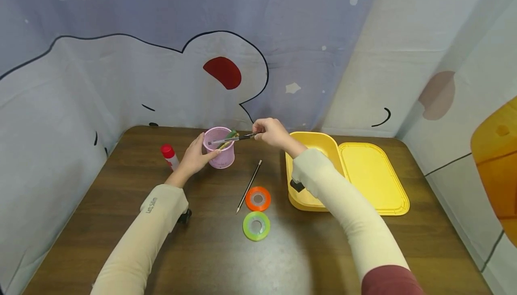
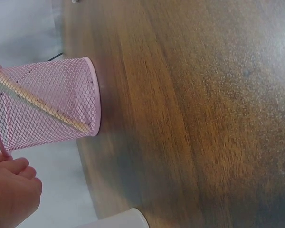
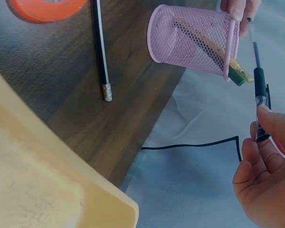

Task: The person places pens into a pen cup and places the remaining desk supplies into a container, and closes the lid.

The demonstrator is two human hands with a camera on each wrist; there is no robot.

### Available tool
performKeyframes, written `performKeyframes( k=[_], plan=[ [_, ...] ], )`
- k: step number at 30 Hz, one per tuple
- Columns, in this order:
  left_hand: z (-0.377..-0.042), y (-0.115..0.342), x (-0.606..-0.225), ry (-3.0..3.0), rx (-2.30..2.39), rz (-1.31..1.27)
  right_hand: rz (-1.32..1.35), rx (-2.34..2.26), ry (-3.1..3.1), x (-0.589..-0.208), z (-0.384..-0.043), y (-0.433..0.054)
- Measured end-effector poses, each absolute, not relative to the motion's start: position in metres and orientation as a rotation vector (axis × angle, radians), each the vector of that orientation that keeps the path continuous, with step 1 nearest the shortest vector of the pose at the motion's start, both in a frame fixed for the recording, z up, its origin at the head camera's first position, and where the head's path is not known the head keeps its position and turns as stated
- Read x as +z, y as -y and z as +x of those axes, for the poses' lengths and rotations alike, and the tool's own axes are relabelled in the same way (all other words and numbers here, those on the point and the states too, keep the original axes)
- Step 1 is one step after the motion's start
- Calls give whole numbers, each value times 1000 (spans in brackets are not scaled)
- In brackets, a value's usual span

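Note:
The left hand [image 1: 196, 155] grips the rim of a pink mesh pen cup [image 1: 221, 159] standing upright on the table. Inside the cup lean a green-ended item [image 3: 237, 76] and a yellowish, pencil-like stick [image 2: 42, 102]. Between thumb and fingers, the right hand [image 1: 275, 134] pinches a pen [image 3: 260, 83] with a black section and a clear barrel. That pen lies nearly level, its far end over the cup's mouth. A bit of red [image 3: 279, 148] shows by the right fingers; what it belongs to is hidden.
A dark pencil [image 1: 249, 186] lies before the cup, beside orange tape [image 1: 266, 200] and green tape [image 1: 256, 236]. Left of the left hand stands a red-capped glue stick [image 1: 168, 152]. Under the right forearm is a yellow box [image 1: 307, 206], its lid [image 1: 373, 178] at its right.

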State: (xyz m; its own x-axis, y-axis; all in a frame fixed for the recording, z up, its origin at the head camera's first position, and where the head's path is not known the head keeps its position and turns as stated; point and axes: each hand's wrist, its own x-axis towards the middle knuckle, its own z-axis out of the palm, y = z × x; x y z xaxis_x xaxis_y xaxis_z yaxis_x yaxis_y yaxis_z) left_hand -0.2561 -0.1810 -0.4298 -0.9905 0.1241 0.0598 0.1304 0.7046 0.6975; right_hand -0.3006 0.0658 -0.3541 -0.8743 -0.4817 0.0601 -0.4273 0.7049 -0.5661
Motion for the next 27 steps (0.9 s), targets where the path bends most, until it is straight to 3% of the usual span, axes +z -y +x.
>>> performKeyframes(
  k=[16, 27],
  plan=[
    [-258, 182, -435, 2853, -1245, -209, -690, -932, -2879, -350, -307, -49],
    [-257, 179, -433, 2888, -1218, -188, -579, -1192, -2824, -361, -300, -32]
  ],
)
